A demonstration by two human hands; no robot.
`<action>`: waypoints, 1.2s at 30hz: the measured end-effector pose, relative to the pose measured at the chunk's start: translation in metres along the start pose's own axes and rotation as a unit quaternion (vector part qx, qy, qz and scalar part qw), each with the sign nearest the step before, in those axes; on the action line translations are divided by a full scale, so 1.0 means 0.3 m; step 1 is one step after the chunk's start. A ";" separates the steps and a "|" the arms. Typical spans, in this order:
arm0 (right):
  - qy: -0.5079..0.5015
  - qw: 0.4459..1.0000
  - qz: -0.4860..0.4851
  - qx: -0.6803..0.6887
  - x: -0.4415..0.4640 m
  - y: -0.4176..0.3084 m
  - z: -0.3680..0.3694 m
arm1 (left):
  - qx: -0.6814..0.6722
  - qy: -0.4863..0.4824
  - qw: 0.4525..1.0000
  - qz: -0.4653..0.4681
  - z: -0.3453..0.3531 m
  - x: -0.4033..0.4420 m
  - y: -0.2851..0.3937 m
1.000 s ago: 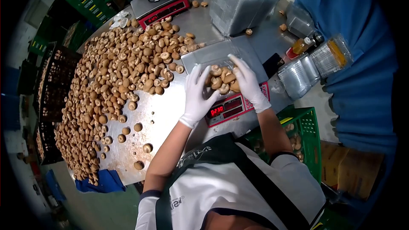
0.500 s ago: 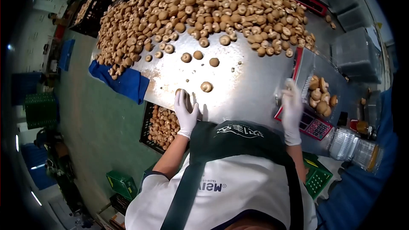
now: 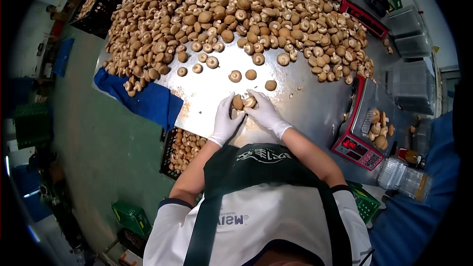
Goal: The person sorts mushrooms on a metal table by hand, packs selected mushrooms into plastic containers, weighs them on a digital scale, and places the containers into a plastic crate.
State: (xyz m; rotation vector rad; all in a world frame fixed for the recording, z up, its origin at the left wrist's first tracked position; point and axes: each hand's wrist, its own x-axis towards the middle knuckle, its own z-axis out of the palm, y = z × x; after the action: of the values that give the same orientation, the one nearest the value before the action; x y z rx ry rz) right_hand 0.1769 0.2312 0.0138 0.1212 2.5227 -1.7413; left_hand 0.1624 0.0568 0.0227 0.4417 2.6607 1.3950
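In the head view my two white-gloved hands meet over the metal table, close to the apron. My left hand [image 3: 226,121] is closed around a brown mushroom [image 3: 237,102], cap showing between fingers and thumb. Right beside it, my right hand [image 3: 267,114] grips another mushroom [image 3: 250,102], its pale underside partly visible. The fingers hide parts of both. Just beyond the hands lie a few loose mushrooms [image 3: 270,85]. A large heap of mushrooms [image 3: 236,15] spreads across the far side of the table.
To the right stands a red digital scale [image 3: 357,152] with a clear tray of mushrooms [image 3: 380,130] on it. Stacked clear plastic trays [image 3: 413,86] line the right edge. A blue cloth [image 3: 143,99] hangs at the left edge, above a dark crate of mushrooms [image 3: 165,160].
My right hand has moved left from the scale to the table's middle and now holds a mushroom. My left hand has shifted right to meet it. The scale display now shows lit red digits.
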 end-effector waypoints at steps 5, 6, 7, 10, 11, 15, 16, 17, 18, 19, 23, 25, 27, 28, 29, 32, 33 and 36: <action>0.142 0.988 0.024 -0.052 0.244 0.013 -0.150 | -0.005 -0.003 1.000 0.000 -0.109 0.208 -0.055; 0.152 0.985 0.053 -0.058 0.308 -0.004 -0.181 | 0.023 0.043 0.998 0.039 -0.102 0.279 -0.078; 0.162 0.982 0.079 -0.065 0.370 -0.030 -0.215 | 0.016 0.076 0.993 0.084 -0.095 0.371 -0.084; 0.055 0.955 0.174 -0.232 0.531 -0.059 -0.215 | 0.046 0.080 0.987 0.129 -0.046 0.629 -0.018; 0.060 0.949 0.140 -0.278 0.538 -0.075 -0.198 | 0.053 0.051 0.987 0.141 -0.016 0.700 -0.001; 0.014 0.968 0.155 -0.196 0.480 -0.062 -0.205 | 0.199 -0.053 0.974 0.098 0.070 0.757 0.011; -0.005 0.967 0.110 -0.230 0.441 -0.009 -0.203 | 0.171 -0.112 0.976 0.072 0.062 0.734 0.006; -0.024 0.963 0.065 -0.260 0.398 0.042 -0.198 | 0.143 -0.173 0.973 0.045 0.047 0.699 -0.002; -0.046 0.965 0.083 -0.244 0.368 0.009 -0.218 | 0.144 -0.183 0.972 0.040 0.023 0.653 0.018; -0.037 0.966 0.083 -0.243 0.361 -0.024 -0.230 | 0.138 -0.174 0.974 0.046 0.015 0.608 0.001; -0.038 0.962 0.032 -0.268 0.362 -0.111 -0.219 | 0.074 -0.133 0.988 0.029 -0.008 0.506 -0.036; -0.046 0.963 -0.047 -0.260 0.383 -0.083 -0.141 | 0.069 -0.145 0.987 0.018 -0.031 0.493 -0.039; -0.070 0.965 0.011 -0.252 0.393 -0.053 -0.089 | 0.064 -0.183 0.981 0.003 -0.063 0.493 -0.034; -0.070 0.967 0.008 -0.243 0.396 -0.043 -0.087 | 0.057 -0.186 0.981 0.017 -0.086 0.494 -0.027; -0.071 0.970 0.006 -0.234 0.397 -0.032 -0.096 | 0.052 -0.183 0.981 0.021 -0.112 0.509 -0.024; -0.097 0.983 0.156 0.027 0.418 -0.073 -0.189 | 0.012 -0.151 0.988 0.003 -0.187 0.600 -0.018; -0.043 0.992 0.118 -0.005 0.443 -0.069 -0.228 | 0.080 -0.072 0.993 0.044 -0.189 0.639 -0.036; 0.079 0.987 0.142 -0.003 0.602 -0.154 -0.370 | 0.159 0.028 0.981 0.109 -0.187 0.816 -0.082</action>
State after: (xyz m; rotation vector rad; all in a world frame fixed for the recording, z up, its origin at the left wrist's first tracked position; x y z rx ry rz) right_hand -0.0093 0.3228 0.0770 0.6101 2.4619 -1.6698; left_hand -0.0884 0.0735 0.0450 0.7549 2.9678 1.0368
